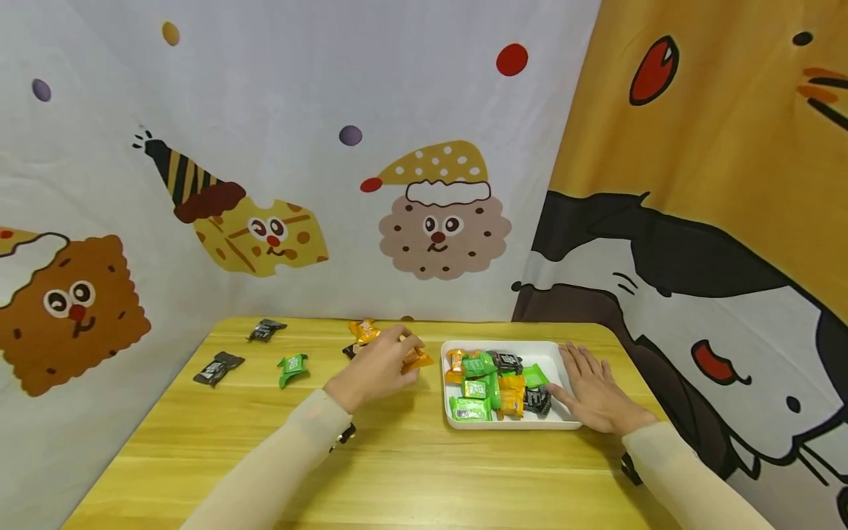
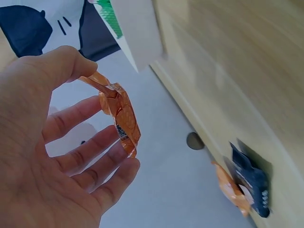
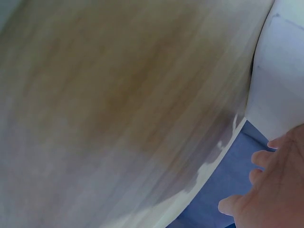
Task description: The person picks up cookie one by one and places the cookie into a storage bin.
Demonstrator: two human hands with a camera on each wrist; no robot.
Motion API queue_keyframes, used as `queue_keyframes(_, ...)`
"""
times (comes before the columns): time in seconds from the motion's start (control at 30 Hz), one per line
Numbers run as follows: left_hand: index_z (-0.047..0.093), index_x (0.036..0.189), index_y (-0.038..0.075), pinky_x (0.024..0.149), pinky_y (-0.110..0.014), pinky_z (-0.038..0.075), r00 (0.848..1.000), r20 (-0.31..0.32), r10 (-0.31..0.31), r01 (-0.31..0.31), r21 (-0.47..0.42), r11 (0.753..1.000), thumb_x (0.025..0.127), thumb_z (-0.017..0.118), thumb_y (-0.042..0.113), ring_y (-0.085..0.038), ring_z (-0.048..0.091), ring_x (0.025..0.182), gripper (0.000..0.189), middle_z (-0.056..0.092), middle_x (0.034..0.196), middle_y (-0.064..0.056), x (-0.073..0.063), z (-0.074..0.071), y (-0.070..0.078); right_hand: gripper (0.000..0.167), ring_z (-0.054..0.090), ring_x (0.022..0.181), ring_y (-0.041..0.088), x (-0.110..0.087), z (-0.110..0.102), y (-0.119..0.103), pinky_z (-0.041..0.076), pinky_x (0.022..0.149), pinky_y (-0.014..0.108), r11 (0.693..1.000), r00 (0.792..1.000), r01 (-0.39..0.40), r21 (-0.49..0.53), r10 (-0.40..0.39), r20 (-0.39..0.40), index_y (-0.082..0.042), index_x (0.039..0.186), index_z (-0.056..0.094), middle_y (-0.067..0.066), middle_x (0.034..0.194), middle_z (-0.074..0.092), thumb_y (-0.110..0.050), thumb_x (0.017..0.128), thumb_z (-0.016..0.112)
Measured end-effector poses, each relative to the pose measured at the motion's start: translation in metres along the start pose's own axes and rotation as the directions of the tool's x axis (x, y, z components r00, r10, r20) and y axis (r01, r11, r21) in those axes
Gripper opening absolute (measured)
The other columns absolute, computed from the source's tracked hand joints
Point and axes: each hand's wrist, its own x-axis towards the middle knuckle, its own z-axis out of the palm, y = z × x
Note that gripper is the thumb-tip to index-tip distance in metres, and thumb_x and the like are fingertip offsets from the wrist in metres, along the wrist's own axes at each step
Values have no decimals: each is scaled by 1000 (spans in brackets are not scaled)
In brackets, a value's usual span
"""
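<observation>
My left hand pinches an orange-wrapped candy between thumb and fingers, above the table just left of a white tray. Inside the tray lie several wrapped candies, among them a green one, an orange one and a black one. With fingers extended, my right hand rests at the tray's right rim, its thumb reaching over the inside. In the right wrist view the tray's outer wall stands beside that hand.
Behind my left hand lie another orange candy and a dark one. Farther left on the wooden table are two black candies, one nearer, and a green candy. A printed curtain hangs along the back edge.
</observation>
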Motion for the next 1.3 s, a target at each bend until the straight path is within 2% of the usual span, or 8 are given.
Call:
queue_keyframes(0.27, 80, 141, 9, 94, -38, 69, 999, -7, 42, -42, 0, 999, 101, 88, 22, -25, 72, 114, 42, 73, 142, -15, 16, 5, 13, 98, 17, 175, 65, -1, 0, 0, 13, 134, 94, 1000, 1000, -5, 6, 5, -8, 6, 182, 21, 36, 190, 18, -60, 120, 56)
queue_keyframes(0.47, 79, 141, 10, 102, -42, 68, 998, 7, 61, -61, 12, 998, 102, 88, 23, -28, 73, 120, 42, 73, 144, -15, 25, 9, 24, 98, 17, 174, 65, -2, 1, -2, 12, 134, 94, 1000, 1000, -8, 12, 8, -7, 6, 182, 21, 36, 190, 19, -59, 119, 57)
queue_keyframes(0.63, 79, 142, 10, 99, -37, 68, 997, 24, 72, -72, 20, 997, 102, 88, 25, -24, 72, 117, 43, 73, 144, -13, 33, 12, 33, 97, 17, 175, 64, -1, 2, -1, 12, 134, 94, 1000, 1000, -4, 11, 4, -5, 6, 182, 20, 36, 190, 18, -60, 120, 56)
queue_keyframes(0.77, 79, 143, 11, 100, -35, 68, 996, 46, 79, -80, 17, 997, 101, 89, 26, -24, 71, 118, 46, 72, 146, -13, 39, 17, 42, 98, 16, 175, 64, -1, 2, 0, 12, 134, 93, 1000, 1000, -3, 13, 3, -5, 5, 183, 20, 36, 191, 18, -60, 120, 55)
queue_keyframes(1.0, 75, 151, 14, 101, -31, 66, 989, 120, 87, -89, 11, 996, 103, 87, 29, -22, 68, 121, 52, 68, 151, -11, 45, 28, 56, 98, 17, 175, 65, -1, 2, -1, 12, 134, 94, 1000, 1000, 0, 13, 0, -3, 6, 183, 20, 36, 191, 17, -61, 120, 55)
queue_keyframes(1.2, 75, 150, 17, 98, -28, 66, 977, 154, 151, -166, 91, 982, 106, 85, 36, -21, 71, 117, 49, 71, 146, -9, 50, 34, 73, 98, 19, 174, 65, -2, 1, -1, 14, 133, 94, 1000, 1000, 5, 14, -5, -13, 5, 182, 22, 36, 190, 20, -60, 119, 57)
queue_keyframes(1.3, 75, 148, 20, 102, -30, 65, 969, 171, 178, -203, 142, 969, 107, 83, 39, -20, 72, 119, 46, 72, 144, -6, 53, 37, 80, 98, 19, 174, 65, -2, 1, 0, 15, 132, 95, 1000, 1000, 10, 13, -10, -17, 5, 182, 22, 36, 190, 21, -60, 119, 58)
